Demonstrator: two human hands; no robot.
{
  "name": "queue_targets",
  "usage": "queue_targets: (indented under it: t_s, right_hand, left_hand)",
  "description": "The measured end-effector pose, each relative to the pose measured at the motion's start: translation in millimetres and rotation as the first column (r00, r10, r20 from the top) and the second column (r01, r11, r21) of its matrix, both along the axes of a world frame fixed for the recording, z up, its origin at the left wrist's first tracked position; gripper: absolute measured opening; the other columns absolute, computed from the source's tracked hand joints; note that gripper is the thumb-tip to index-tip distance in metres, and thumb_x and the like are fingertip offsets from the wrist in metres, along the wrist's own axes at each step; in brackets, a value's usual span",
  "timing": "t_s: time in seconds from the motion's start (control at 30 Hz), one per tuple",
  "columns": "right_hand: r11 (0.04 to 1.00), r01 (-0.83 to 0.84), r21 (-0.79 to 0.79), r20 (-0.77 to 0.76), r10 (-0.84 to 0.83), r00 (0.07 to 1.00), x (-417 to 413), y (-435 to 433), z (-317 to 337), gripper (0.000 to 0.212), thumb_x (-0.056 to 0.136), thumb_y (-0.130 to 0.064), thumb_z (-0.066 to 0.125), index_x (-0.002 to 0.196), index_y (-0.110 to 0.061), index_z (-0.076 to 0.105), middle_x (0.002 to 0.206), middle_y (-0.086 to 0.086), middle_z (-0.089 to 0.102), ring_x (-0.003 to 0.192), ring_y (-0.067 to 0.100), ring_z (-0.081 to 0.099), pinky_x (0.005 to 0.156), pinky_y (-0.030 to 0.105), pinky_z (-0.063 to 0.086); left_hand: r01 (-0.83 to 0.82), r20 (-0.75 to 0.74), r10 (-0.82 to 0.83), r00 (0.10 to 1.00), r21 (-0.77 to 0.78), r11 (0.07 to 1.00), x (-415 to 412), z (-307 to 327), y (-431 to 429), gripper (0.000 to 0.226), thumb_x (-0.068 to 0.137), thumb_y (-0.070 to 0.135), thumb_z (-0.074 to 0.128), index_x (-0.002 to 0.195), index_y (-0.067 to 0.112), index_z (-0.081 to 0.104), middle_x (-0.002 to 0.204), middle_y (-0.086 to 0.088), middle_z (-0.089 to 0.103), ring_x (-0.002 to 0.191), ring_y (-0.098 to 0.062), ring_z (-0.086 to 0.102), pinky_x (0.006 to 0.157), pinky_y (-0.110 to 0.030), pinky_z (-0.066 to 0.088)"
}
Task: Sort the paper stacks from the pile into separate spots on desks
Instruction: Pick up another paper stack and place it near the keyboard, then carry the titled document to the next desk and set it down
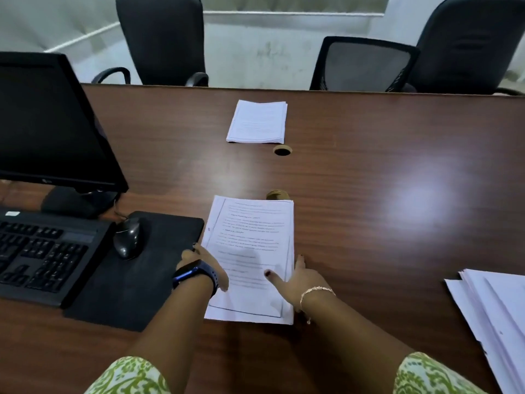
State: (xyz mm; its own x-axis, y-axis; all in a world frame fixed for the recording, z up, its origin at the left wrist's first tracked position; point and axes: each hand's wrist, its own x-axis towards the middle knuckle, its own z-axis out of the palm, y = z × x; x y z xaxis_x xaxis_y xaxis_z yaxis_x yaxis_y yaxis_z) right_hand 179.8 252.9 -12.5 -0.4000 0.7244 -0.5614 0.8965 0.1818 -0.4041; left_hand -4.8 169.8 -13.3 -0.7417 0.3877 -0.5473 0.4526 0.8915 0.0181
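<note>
Both hands flat on a printed paper stack at the bench centre.
Left hand and right hand press its side edges, fingers spread, gripping nothing; second stack at 12 o'clock, loose pile at 3 o'clock.

White paper stack, brown desk, green-patterned sleeves.

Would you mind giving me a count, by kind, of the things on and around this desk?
Paper stacks: 3 (near stack under both hands, far stack, pile at right edge)
Chairs: 3 (tall black chair, mesh chair, right chair)
Monitor: 1
Keyboard: 1
Mouse: 1
Mouse pad: 1
Total: 10
</note>
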Motion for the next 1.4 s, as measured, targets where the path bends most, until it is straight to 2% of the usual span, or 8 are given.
queue_targets:
  t_s: [0.1,0.27,0.47,0.67,0.8,0.93,1.13,1.4]
  right_hand:
    - [0.967,0.039,0.252,-0.114,-0.010,0.993,28,9,6,0.085,0.077,-0.075,0.031,0.137,-0.015,0.029,0.114,0.013,0.065,0.104,0.033,0.062,0.081,0.041,0.050]
    - [0.885,0.238,0.400,-0.243,-0.148,0.959,114,45,9,0.058,0.086,-0.063,0.031,0.123,-0.021,0.045,0.100,0.013,0.071,0.097,0.035,0.065,0.077,0.039,0.049]
    - [0.711,0.526,0.466,-0.299,-0.433,0.850,285,97,7,0.045,0.090,-0.049,0.041,0.118,-0.015,0.051,0.099,0.020,0.071,0.097,0.039,0.063,0.077,0.039,0.048]
    - [0.555,0.587,0.590,-0.127,-0.654,0.746,471,119,6,0.056,0.084,-0.047,0.052,0.125,-0.009,0.046,0.118,0.023,0.061,0.112,0.041,0.052,0.092,0.047,0.043]
    - [0.649,0.599,0.469,0.100,-0.713,0.694,554,122,1,0.087,0.073,-0.065,0.055,0.140,-0.016,0.029,0.134,0.021,0.047,0.124,0.039,0.042,0.101,0.049,0.036]
    - [0.776,0.569,0.271,0.161,-0.619,0.768,578,125,-11,0.101,0.072,-0.064,0.060,0.145,-0.010,0.016,0.141,0.022,0.035,0.128,0.040,0.038,0.105,0.049,0.038]
    - [0.900,0.313,0.304,0.156,-0.371,0.915,522,115,-16,0.102,0.072,-0.059,0.063,0.138,0.004,0.021,0.138,0.019,0.036,0.127,0.033,0.038,0.106,0.040,0.038]
    - [0.951,0.248,0.186,0.056,-0.262,0.964,520,119,-20,0.099,0.059,-0.043,0.081,0.139,-0.022,0.028,0.137,0.008,0.042,0.128,0.030,0.036,0.105,0.037,0.038]
  left_hand:
    - [0.049,-0.112,-0.034,0.993,0.131,0.990,31,10,20,0.097,0.068,0.039,0.061,0.144,0.012,0.007,0.144,-0.016,0.020,0.126,-0.035,0.036,0.091,-0.042,0.045]
    - [0.230,-0.163,-0.185,0.969,0.319,0.919,124,16,67,0.070,0.072,0.040,0.057,0.130,0.013,0.029,0.124,-0.016,0.040,0.111,-0.036,0.046,0.070,-0.039,0.038]
    - [0.319,-0.002,-0.347,0.938,0.399,0.859,279,-10,106,0.071,0.077,0.040,0.056,0.135,0.015,0.023,0.135,-0.019,0.036,0.121,-0.038,0.040,0.098,-0.047,0.044]
    - [0.377,0.057,-0.424,0.904,0.364,0.852,435,-20,120,0.087,0.080,0.060,0.043,0.145,0.018,0.003,0.149,-0.018,0.019,0.133,-0.039,0.026,0.102,-0.049,0.036]
    - [0.338,0.075,-0.384,0.920,0.342,0.877,487,-18,122,0.092,0.080,0.063,0.040,0.145,0.019,-0.010,0.151,-0.019,0.014,0.134,-0.037,0.022,0.100,-0.049,0.037]
    - [0.266,0.082,-0.318,0.944,0.377,0.887,514,-13,121,0.093,0.082,0.057,0.044,0.144,0.020,-0.015,0.146,-0.021,0.021,0.130,-0.037,0.026,0.098,-0.047,0.039]
    - [-0.262,0.480,-0.078,0.874,0.599,0.757,532,-8,136,0.098,0.082,0.034,0.061,0.144,0.013,-0.012,0.147,-0.018,0.028,0.125,-0.036,0.043,0.097,-0.039,0.042]
    - [-0.647,0.788,0.082,0.610,0.436,0.626,495,-20,131,0.042,0.075,0.005,0.072,0.111,-0.011,0.057,0.118,-0.026,0.063,0.089,-0.028,0.059,0.081,-0.035,0.048]
